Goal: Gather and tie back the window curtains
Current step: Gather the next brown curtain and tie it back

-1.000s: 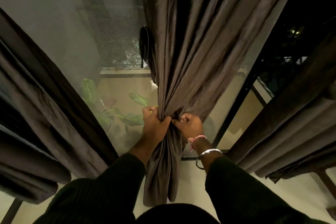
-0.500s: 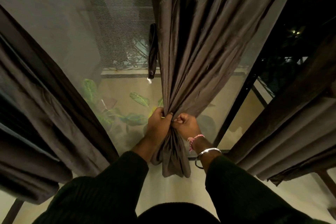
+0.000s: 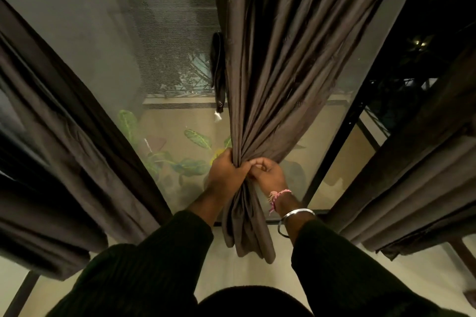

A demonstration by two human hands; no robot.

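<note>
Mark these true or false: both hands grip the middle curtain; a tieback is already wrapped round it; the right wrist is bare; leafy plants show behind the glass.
1. Both the left hand and right hand grip the gathered middle curtain: true.
2. A tieback is wrapped round it: false; only the hands bunch it, while a dark strap hangs beside it.
3. The right wrist is bare: false; it wears a metal bangle and pink thread.
4. Leafy plants show behind the glass: true.

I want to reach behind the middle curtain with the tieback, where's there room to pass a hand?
Open gap: left of the middle curtain, between it and the left curtain, bare glass. A narrower strip on its right, before the dark frame. Crowded where left hand and right hand grip.
</note>
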